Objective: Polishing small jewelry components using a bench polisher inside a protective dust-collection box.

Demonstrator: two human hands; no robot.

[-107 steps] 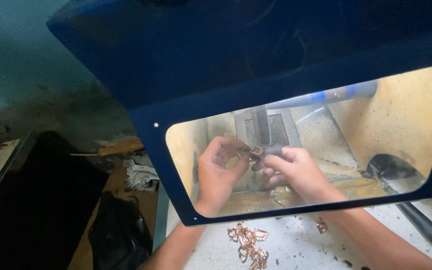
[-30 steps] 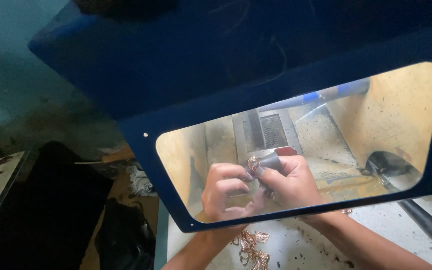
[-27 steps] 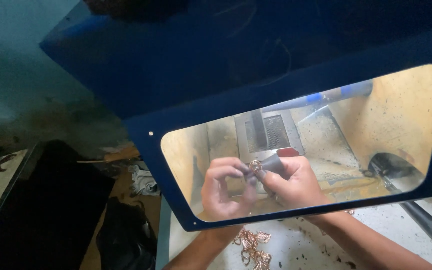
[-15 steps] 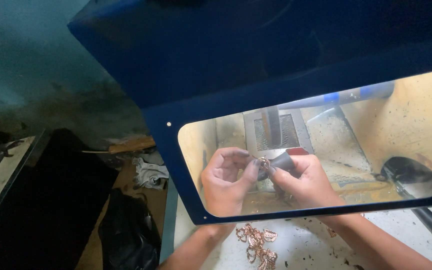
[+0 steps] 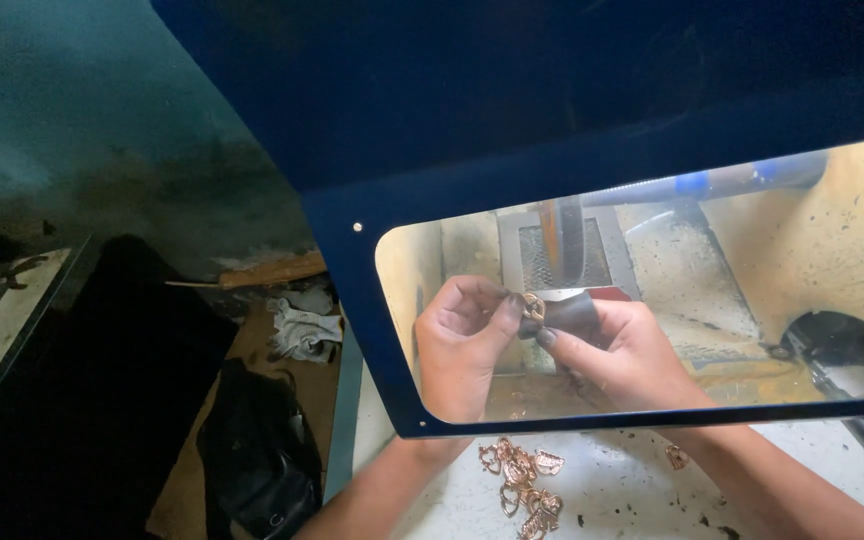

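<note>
Here, behind the window:
Hands: two, both working behind the clear window (image 5: 652, 300) of the blue hood (image 5: 552, 110).
Left hand (image 5: 462, 345): pinching one small copper-coloured piece (image 5: 532, 308) between thumb and fingers.
Right hand (image 5: 627, 350): gripping one dark cylindrical holder (image 5: 570, 315), its long axis lying roughly level, its end pointing left at the piece.
Loose pieces (image 5: 520, 480): one heap, too tangled for counting, lying below the window.

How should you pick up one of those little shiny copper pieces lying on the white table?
Probably pinch a copper piece by its thin outer rim, coming straight down from above. The pieces look flat and lie tangled in a heap on the white table, so start with one at the edge.
</note>
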